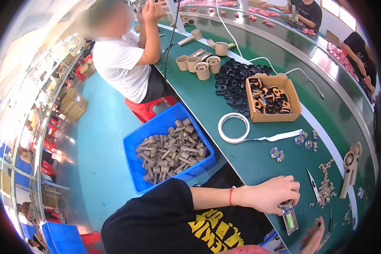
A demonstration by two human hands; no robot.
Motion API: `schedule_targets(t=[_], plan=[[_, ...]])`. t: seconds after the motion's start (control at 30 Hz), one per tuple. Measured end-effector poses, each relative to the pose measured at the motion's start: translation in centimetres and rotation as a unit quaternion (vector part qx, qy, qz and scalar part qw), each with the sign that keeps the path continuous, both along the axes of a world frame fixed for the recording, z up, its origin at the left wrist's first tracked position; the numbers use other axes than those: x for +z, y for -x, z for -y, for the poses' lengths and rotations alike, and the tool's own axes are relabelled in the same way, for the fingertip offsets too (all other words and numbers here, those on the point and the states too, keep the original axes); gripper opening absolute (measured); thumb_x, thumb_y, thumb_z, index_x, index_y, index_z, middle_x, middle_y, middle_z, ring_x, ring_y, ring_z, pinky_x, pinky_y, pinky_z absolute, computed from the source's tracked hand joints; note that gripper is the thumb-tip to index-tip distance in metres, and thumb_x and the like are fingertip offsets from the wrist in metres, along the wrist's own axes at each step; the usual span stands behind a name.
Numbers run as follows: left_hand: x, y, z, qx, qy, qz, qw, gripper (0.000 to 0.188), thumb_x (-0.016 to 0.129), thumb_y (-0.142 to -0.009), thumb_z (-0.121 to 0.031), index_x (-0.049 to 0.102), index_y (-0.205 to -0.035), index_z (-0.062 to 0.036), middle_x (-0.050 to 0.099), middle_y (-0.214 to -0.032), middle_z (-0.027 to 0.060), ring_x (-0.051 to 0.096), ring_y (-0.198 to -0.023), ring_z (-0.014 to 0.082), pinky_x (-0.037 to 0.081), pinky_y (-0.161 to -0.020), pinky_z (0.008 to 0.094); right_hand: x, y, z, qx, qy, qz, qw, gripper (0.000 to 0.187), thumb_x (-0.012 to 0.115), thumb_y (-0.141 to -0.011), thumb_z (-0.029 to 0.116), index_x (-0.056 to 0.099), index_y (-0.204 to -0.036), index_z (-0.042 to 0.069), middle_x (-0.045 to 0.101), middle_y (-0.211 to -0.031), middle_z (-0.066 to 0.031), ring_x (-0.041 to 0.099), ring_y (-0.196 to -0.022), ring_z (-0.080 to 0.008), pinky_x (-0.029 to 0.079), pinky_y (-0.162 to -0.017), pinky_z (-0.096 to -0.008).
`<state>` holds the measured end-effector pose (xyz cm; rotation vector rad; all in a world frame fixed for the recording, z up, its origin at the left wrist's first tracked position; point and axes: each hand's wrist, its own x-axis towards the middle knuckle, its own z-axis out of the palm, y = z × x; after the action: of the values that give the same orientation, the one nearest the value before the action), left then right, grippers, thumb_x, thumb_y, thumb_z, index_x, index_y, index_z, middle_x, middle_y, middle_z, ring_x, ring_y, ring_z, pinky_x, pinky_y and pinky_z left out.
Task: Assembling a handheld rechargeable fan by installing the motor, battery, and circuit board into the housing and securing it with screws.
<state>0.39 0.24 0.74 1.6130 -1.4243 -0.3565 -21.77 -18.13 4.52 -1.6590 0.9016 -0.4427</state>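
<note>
My left hand (275, 195) is closed over the round end of an open tan handle housing (292, 231) at the table's near edge. A green cylinder (289, 221) lies inside that housing, with what looks like a small circuit board above it. My right hand (314, 239) is just right of the housing, its fingers bent together; whatever they hold is too unclear to name. Beyond it on the table are a pair of pointed tweezers (313, 184), a heap of small tan parts (327, 186) and a thin dark-handled screwdriver (331, 222).
A blue bin (133, 163) of tan housings stands left of the table. Farther up are a tape roll (221, 129), small circuit boards (277, 154), a cardboard box (275, 116) of black-and-orange parts, and black rings (235, 80). A co-worker (118, 63) sits at the far left; a conveyor runs right.
</note>
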Motion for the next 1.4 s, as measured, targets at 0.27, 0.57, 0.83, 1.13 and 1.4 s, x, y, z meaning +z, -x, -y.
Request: schedule_targets(t=[0.27, 0.57, 0.83, 1.13, 1.4], plan=[[0.4, 0.1, -0.3, 0.011, -0.003, 0.005, 1.0, 0.035, 0.08, -0.065, -0.01, 0.061, -0.094, -0.0084, 0.051, -0.097, 0.0052, 0.047, -0.092, 0.0255, 0.043, -0.082, 0.037, 2.8, -3.9, -3.5, 0.301, 0.332, -0.045, 0.893, 0.04, 0.069, -0.085, 0.009, 0.059, -0.123, 0.001, 0.061, -0.113, -0.0193, 0.058, -0.105, -0.0356, 0.045, -0.092, -0.039], [0.3, 0.8, 0.5, 0.003, -0.004, 0.008, 1.0, 0.036, 0.079, -0.063, -0.011, 0.061, -0.094, -0.0087, 0.052, -0.096, 0.0069, 0.049, -0.091, 0.028, 0.044, -0.079, 0.038, 2.9, -4.1, -4.6, 0.315, 0.369, -0.068, 0.872, 0.038, 0.074, -0.082, 0.01, 0.064, -0.119, 0.004, 0.063, -0.107, -0.0175, 0.062, -0.097, -0.0334, 0.049, -0.086, -0.0399], [1.1, -0.8, -0.4, 0.035, -0.017, 0.045, 0.998, 0.035, 0.078, -0.065, -0.008, 0.063, -0.096, -0.0093, 0.058, -0.099, 0.0059, 0.054, -0.091, 0.0293, 0.045, -0.079, 0.0377, -0.1, -6.3, -3.6, 0.253, 0.37, -0.013, 0.894, 0.051, 0.083, -0.063, 0.008, 0.068, -0.112, 0.009, 0.06, -0.099, -0.012, 0.06, -0.086, -0.0305, 0.05, -0.076, -0.037], [1.8, -0.4, 0.6, 0.016, -0.072, 0.022, 0.997, 0.042, 0.079, -0.062, -0.004, 0.065, -0.101, -0.0098, 0.059, -0.1, 0.0044, 0.054, -0.094, 0.0283, 0.047, -0.081, 0.0375, -0.3, -5.1, -3.0, 0.248, 0.356, -0.018, 0.901, 0.052, 0.084, -0.062, 0.008, 0.069, -0.113, 0.009, 0.06, -0.097, -0.0088, 0.06, -0.085, -0.0255, 0.05, -0.073, -0.0341], [2.1, -0.2, 0.6, 0.005, -0.088, 0.04, 0.995, 0.049, 0.079, -0.061, -0.004, 0.064, -0.108, -0.0105, 0.058, -0.104, 0.0066, 0.054, -0.098, 0.03, 0.047, -0.085, 0.0385, -0.7, -6.1, -4.3, 0.244, 0.376, -0.037, 0.893, 0.051, 0.083, -0.063, 0.009, 0.069, -0.112, 0.01, 0.059, -0.097, -0.0078, 0.06, -0.081, -0.0248, 0.051, -0.069, -0.0342]])
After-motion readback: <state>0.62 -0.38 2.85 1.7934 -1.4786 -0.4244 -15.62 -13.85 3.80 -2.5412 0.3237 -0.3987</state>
